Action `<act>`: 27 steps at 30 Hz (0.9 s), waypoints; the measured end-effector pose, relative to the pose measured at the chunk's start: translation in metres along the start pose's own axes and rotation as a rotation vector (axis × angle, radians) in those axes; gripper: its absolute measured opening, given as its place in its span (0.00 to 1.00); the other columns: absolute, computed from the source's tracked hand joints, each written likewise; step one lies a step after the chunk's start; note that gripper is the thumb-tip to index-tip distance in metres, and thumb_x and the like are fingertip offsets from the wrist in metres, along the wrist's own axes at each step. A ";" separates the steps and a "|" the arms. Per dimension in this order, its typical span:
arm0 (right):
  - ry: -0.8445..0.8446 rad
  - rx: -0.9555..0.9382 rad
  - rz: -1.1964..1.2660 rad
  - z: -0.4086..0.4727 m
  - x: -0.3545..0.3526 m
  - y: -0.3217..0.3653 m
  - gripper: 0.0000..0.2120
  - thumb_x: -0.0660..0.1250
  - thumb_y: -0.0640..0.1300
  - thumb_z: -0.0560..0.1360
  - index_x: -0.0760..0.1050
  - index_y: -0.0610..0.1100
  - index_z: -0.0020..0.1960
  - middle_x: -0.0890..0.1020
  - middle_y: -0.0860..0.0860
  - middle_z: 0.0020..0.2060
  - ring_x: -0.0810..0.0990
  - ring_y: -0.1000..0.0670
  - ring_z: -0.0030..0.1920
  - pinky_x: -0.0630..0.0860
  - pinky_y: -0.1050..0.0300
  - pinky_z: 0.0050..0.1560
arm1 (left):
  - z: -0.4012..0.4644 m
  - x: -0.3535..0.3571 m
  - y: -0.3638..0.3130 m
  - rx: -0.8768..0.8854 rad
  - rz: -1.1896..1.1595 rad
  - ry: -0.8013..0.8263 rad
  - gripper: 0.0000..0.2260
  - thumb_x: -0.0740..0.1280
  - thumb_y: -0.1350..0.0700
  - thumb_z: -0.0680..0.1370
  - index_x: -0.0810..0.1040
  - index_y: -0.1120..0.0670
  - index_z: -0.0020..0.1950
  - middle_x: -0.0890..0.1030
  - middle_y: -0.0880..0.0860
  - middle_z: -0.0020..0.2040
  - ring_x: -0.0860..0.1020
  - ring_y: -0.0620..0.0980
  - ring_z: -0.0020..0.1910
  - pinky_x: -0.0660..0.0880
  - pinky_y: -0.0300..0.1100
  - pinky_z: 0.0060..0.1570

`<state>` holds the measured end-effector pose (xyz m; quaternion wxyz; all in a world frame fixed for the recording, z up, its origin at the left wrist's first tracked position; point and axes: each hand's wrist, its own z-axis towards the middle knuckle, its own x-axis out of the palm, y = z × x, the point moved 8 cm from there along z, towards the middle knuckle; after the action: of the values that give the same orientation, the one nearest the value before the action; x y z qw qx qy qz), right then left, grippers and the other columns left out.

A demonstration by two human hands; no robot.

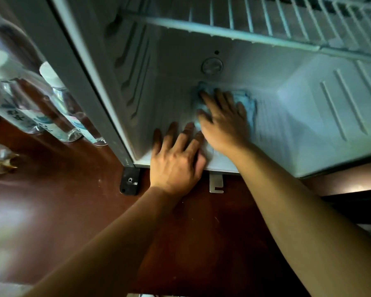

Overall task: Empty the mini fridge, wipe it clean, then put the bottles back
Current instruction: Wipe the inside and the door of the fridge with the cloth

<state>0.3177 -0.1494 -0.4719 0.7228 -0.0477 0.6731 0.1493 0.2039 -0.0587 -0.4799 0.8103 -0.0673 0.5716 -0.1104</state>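
The white mini fridge stands open with no bottles inside its lower compartment. My right hand presses flat, fingers spread, on a light blue cloth lying on the fridge floor near the back wall. My left hand rests flat with straight fingers on the front lip of the fridge floor, just left of the right hand. Clear water bottles with white caps stand outside, to the left of the fridge's side wall.
A white wire shelf spans the top of the compartment. The fridge sits on a dark red-brown surface with a black bracket and a metal bracket at its front edge. Crumpled wrapping lies far left.
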 end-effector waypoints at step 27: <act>0.158 0.253 -0.209 -0.064 -0.008 -0.074 0.31 0.42 0.60 0.75 0.54 0.54 0.77 0.49 0.44 0.79 0.45 0.40 0.78 0.48 0.36 0.74 | 0.000 0.001 0.000 -0.011 0.006 0.087 0.23 0.55 0.44 0.80 0.74 0.49 0.72 0.73 0.54 0.72 0.66 0.62 0.74 0.57 0.64 0.73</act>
<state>0.2765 -0.2387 -0.4791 0.6794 -0.0376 0.7326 -0.0169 0.2042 -0.0585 -0.4813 0.7846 -0.0649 0.6071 -0.1077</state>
